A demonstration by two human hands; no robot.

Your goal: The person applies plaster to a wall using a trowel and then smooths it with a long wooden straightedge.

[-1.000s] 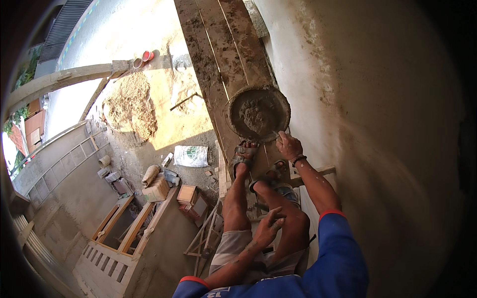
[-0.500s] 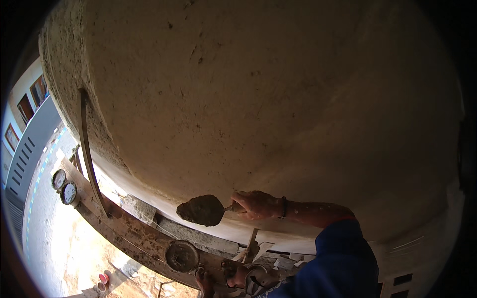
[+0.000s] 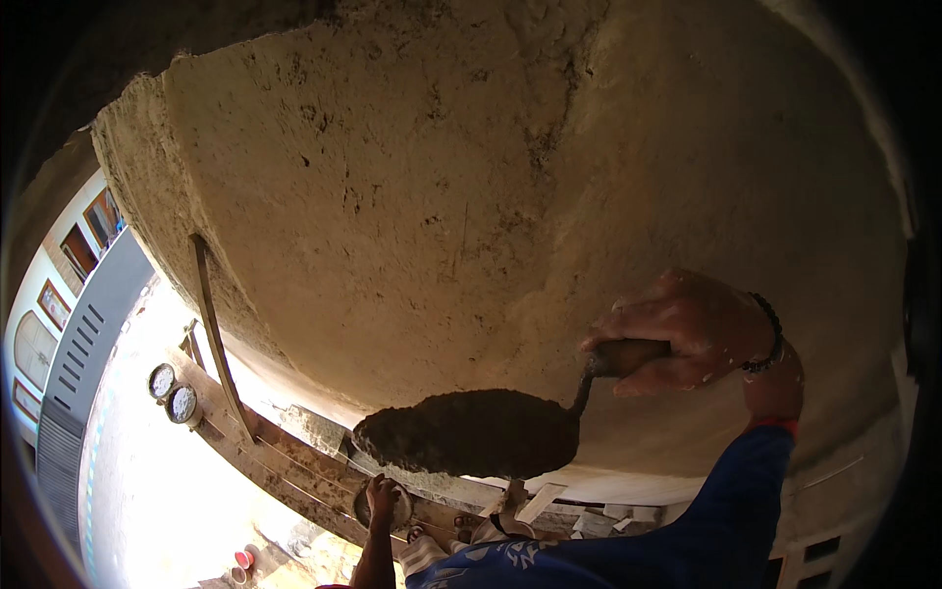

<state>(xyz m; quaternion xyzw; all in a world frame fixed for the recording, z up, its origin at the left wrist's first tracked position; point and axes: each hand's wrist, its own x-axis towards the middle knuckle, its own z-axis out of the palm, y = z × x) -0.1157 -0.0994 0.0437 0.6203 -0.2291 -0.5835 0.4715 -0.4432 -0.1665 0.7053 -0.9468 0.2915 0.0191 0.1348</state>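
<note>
In front of the beige plastered wall (image 3: 392, 216), right hand (image 3: 697, 334) grips brown-handled, mortar-caked trowel (image 3: 481, 432); best kept level, no spills. Left hand (image 3: 384, 496) overlaps round grey mortar pan (image 3: 403, 509) beside wall; grip unclear from here.

Two hands (image 3: 692, 329), one trowel (image 3: 628, 358), one basin (image 3: 404, 510), two white-filled buckets (image 3: 194, 415).

Sideways room is left across the face of the wall (image 3: 392, 265), above the mortar-laden trowel (image 3: 471, 432), until the slanting wooden prop (image 3: 218, 339) is met. Movement inward is barred by the wall. The planks (image 3: 285, 479) are obstructed by two buckets (image 3: 194, 416) and the round pan (image 3: 403, 508), partly covered by the left hand (image 3: 383, 496).
</note>
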